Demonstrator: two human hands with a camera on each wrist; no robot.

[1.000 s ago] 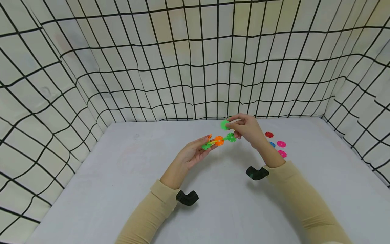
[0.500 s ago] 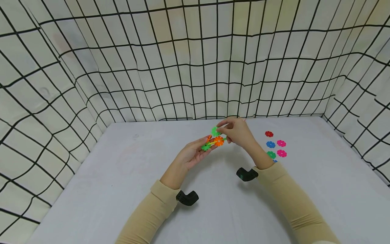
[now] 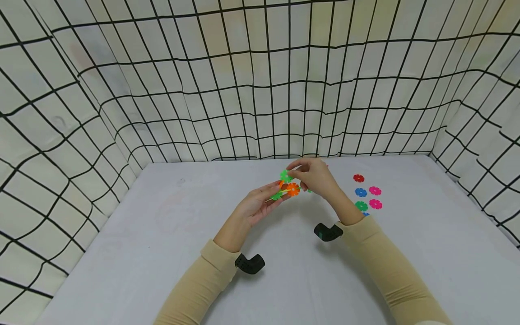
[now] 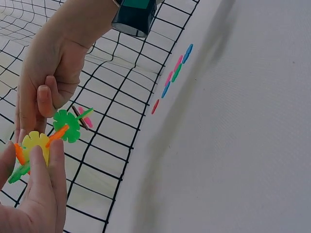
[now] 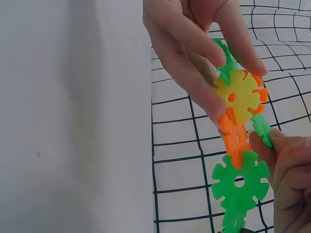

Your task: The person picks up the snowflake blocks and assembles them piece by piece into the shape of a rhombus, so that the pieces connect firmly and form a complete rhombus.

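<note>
My left hand (image 3: 255, 205) holds a chain of slotted, flower-shaped plastic discs between thumb and fingers, raised over the table. In the right wrist view the chain has a yellow disc (image 5: 247, 99) in the middle, an orange disc (image 5: 235, 138) slotted under it and a large green disc (image 5: 252, 182) beyond. Another green disc (image 5: 226, 58) sits by the left fingers. My right hand (image 3: 314, 174) pinches a light green disc (image 3: 285, 175), its edge right at the orange piece beside the yellow disc. The right hand partly hides the chain's far end, where pink (image 4: 86, 118) shows.
Loose discs lie on the white table (image 3: 162, 253) to the right: a red one (image 3: 359, 178), a blue one (image 3: 360, 192), a green one (image 3: 361, 206) and pink ones (image 3: 375, 191). A black-grid backdrop (image 3: 260, 99) stands behind. Black wrist mounts (image 3: 249, 264) stick out from both sleeves.
My right hand has moved left and slightly down, bringing the light green disc against the chain. The chain has turned slightly in my left hand, and more loose discs show at right.
</note>
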